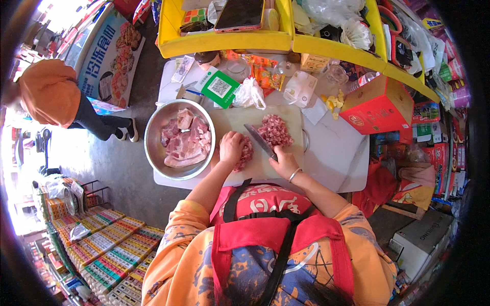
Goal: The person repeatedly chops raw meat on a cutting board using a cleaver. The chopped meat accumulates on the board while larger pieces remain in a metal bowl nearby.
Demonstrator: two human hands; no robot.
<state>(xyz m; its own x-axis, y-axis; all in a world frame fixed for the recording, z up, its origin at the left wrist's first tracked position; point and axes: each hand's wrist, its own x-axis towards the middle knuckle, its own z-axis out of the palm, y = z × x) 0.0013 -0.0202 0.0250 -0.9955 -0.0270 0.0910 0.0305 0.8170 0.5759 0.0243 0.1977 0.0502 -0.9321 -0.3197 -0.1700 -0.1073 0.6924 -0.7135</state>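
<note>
My right hand (284, 163) grips the handle of a kitchen knife (261, 141), whose blade points up and to the left over a cutting board (222, 116). Against the blade's right side lies a pile of chopped raw meat (275, 130). My left hand (231, 147) rests on a second heap of chopped meat (245, 153), left of the knife; its fingertips are partly hidden. Beside the board on the left stands a metal bowl (153, 162) with larger pieces of raw meat (187, 143) in it.
Behind the board are a green card with a printed code (220, 88), a white plastic bag (249, 93) and a tissue pack (300, 88). A red cardboard box (377, 105) stands at the right. Yellow bins (226, 45) overhang the table's back. A person (49, 93) stands far left.
</note>
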